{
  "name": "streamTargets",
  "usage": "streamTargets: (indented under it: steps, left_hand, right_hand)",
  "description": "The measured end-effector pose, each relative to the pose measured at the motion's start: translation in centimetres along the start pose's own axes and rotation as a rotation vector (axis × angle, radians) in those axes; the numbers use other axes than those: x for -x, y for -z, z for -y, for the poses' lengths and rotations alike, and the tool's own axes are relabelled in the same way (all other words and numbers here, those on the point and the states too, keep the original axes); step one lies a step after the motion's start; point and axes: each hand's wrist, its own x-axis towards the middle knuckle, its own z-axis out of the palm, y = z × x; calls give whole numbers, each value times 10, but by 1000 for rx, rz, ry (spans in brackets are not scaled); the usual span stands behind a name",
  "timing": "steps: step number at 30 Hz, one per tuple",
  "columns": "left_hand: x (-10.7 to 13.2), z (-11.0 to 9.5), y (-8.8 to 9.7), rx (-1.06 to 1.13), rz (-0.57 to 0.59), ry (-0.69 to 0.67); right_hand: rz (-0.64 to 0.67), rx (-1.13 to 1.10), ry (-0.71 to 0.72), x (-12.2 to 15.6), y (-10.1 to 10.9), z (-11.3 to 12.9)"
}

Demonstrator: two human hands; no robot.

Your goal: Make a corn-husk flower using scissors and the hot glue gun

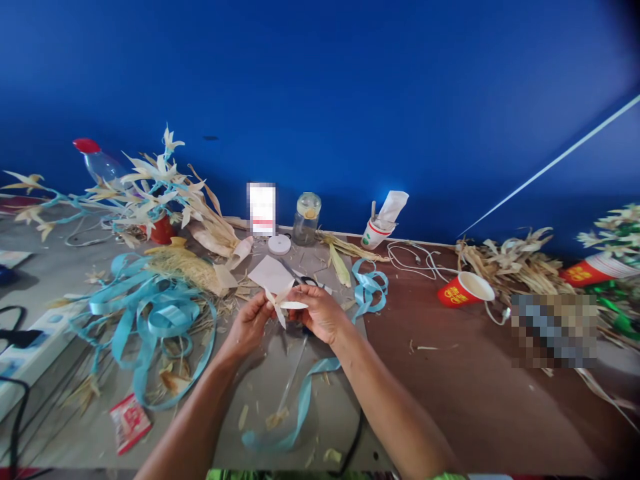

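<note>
My left hand (249,325) and my right hand (320,312) meet above the table's middle, both pinched on a small pale corn-husk flower (281,303) with pointed petals. A thin stem (295,370) hangs down from it toward me, and a light blue ribbon (305,393) trails below it across the table. Scissors (307,283) lie just behind my right hand, partly hidden. A square of white paper (270,273) rests behind the flower.
A heap of blue ribbon (150,313) and dry husks (187,267) lies at left, beside finished husk flowers (150,180) on blue stems. A glass jar (306,219), paper cups (375,233) and a tipped red cup (465,290) stand along the blue wall. More husks (510,267) pile at right.
</note>
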Motion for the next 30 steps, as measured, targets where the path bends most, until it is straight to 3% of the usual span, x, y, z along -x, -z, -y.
streamTargets:
  steps: [11,19,25,30]
  left_hand:
    - [1,14,3,151,12,-59]
    - [0,23,4,297,-26,-14]
    - [0,15,3,327,-109,18]
    - [-3,22,5,306,-142,19]
  right_hand:
    - [98,-270,-245,0,4,3]
    - [115,-326,-232,0,5,1]
    - [47,-420,-183,-1,11,9]
    - [-4,-449,-187,-1,9,16]
